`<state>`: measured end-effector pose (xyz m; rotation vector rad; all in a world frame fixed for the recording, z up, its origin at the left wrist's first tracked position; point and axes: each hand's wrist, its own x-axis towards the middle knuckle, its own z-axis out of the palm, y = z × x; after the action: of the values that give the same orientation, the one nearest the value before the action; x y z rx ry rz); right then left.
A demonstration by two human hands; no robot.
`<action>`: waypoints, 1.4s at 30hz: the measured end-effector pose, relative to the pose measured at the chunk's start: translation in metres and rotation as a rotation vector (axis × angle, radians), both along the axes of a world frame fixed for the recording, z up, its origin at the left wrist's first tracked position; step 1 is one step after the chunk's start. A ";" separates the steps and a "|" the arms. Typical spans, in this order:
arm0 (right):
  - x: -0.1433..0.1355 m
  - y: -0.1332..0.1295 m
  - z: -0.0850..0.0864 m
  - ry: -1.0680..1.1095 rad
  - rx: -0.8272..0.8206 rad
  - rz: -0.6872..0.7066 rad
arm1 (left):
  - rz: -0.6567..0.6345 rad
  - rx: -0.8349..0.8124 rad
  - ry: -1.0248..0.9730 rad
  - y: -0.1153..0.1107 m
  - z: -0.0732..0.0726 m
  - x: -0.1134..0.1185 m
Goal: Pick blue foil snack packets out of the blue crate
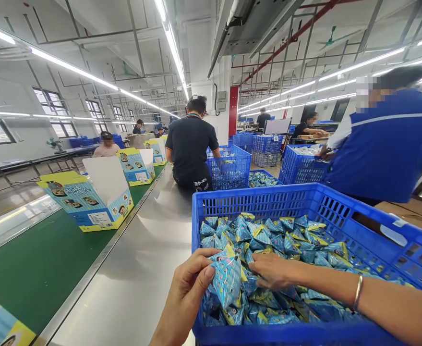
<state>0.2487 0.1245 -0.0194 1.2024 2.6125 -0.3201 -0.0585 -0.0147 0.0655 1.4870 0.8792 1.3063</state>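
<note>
My left hand [192,283] pinches a blue and yellow triangular packet [227,278] between thumb and fingers, above the near left corner of a blue plastic crate [261,331]. Many similar packets [264,233] fill the crate. My right hand [273,270], with a silver bangle on its wrist, reaches down among the packets. Its fingertips are partly hidden and slightly blurred there, so what they hold, if anything, does not show.
Open printed boxes [91,204] stand on a green conveyor belt [52,264] at the left. A metal ledge [142,250] runs beside it. One person [192,144] sits ahead near more blue crates [232,168]; another in a blue vest [387,149] stands at the right.
</note>
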 end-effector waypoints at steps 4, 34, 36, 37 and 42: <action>-0.005 0.004 -0.007 0.013 0.033 0.014 | 0.004 0.004 -0.003 0.001 -0.001 -0.001; -0.004 -0.001 0.075 0.474 -0.001 0.019 | 0.012 0.010 0.044 0.002 0.003 0.001; -0.004 -0.003 0.078 0.469 0.009 0.024 | 0.020 0.011 0.041 0.002 0.004 0.002; -0.004 -0.004 0.080 0.467 0.013 0.026 | 0.020 0.010 0.038 0.003 0.004 0.002; -0.005 -0.008 0.075 0.442 0.001 0.034 | 0.036 0.004 0.006 0.002 0.001 0.000</action>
<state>0.2439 0.1163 0.0559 1.1981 2.9956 -0.6426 -0.0584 -0.0122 0.0667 1.4845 0.9117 1.3317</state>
